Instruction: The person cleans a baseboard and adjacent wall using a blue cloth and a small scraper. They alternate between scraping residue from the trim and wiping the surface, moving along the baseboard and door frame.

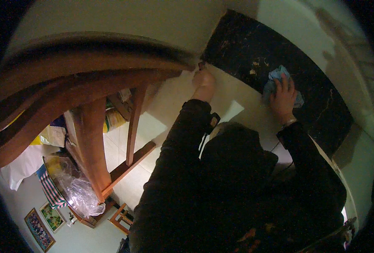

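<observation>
My right hand (283,98) presses a crumpled light-blue cloth (273,83) against a long black stone slab (319,95) with pale, marble-like veins. Some fingers are spread over the cloth, and part of it sticks out beyond them. Pale patches (255,68) mark the slab to the left of the cloth. My left hand (205,80) is curled beside the slab's left corner, close to the end of a brown wooden rail (111,63). A small dark brown piece (201,65) shows just past its fingers; whether the hand grips it is hard to tell.
Wooden legs (93,142) and a low crossbar (131,169) stand at left on pale floor tiles (123,142). Behind them, clear plastic wrap (81,193) lies on a table with a striped cloth (52,189). A wooden chair (122,218) and framed pictures (40,229) appear farther off.
</observation>
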A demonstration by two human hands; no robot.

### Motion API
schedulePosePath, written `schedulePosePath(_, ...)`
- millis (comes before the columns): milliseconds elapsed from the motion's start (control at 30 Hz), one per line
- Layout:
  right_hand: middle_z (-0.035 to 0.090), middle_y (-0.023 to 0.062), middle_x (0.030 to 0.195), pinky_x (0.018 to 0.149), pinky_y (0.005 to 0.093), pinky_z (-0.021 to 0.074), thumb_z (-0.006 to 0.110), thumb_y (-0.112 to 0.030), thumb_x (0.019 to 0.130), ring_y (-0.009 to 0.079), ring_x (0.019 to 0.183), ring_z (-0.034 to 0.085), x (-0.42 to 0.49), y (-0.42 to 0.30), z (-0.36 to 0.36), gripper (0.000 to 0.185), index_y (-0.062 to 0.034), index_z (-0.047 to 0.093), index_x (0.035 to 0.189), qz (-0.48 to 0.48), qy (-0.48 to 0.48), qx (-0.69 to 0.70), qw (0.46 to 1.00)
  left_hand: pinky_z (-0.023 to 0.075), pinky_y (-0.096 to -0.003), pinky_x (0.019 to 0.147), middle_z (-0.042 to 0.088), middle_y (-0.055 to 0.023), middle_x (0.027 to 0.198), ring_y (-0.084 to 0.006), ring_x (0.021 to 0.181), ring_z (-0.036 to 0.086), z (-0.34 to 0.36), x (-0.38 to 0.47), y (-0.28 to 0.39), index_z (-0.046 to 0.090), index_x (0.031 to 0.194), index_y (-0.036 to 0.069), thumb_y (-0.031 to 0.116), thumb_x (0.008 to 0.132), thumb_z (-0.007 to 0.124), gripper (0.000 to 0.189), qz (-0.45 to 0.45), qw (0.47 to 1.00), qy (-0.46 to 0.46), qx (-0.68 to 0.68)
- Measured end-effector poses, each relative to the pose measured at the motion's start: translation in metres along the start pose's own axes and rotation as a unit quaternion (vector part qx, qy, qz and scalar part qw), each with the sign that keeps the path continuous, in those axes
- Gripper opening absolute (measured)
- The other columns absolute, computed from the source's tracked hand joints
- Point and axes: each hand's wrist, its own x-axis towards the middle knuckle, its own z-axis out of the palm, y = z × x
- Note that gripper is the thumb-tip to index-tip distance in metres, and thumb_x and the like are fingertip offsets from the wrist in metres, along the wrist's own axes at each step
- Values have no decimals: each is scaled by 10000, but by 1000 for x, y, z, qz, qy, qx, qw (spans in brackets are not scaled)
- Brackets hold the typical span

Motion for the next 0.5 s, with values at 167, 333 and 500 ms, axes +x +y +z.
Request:
schedulePosePath(167, 284, 75, 1497, 999, 594, 315, 630, -188, 779, 404, 1340, 269, 1, -1, 1, 563, -157, 469, 1318, -19, 38, -4, 999, 510, -447, 740, 634, -175, 975, -313, 905, 625, 1, 7, -4, 419, 1315, 24, 141, 872, 554, 477, -121, 988, 37, -83)
schedulePosePath(333, 283, 72, 1499, 1004, 594, 312, 627, -193, 784, 416, 1346, 254, -1, -1, 6, 550, -147, 478, 1312, -13, 54, -8, 998, 507, -402, 821, 645, -139, 917, -321, 887, 624, 6, -4, 1, 348, 1365, 21, 156, 840, 583, 591, -114, 988, 48, -92)
schedulePosePath(500, 286, 66, 1499, 991, 585, 333, 625, -184, 777, 429, 1324, 289, 1, 2, 8, 548, -145, 481, 1304, -18, 19, -35, 999, 438, -410, 617, 608, -136, 867, -252, 733, 563, 47, 4, -11, 663, 902, 23, 19, 853, 508, 163, 169, 797, 133, 564)
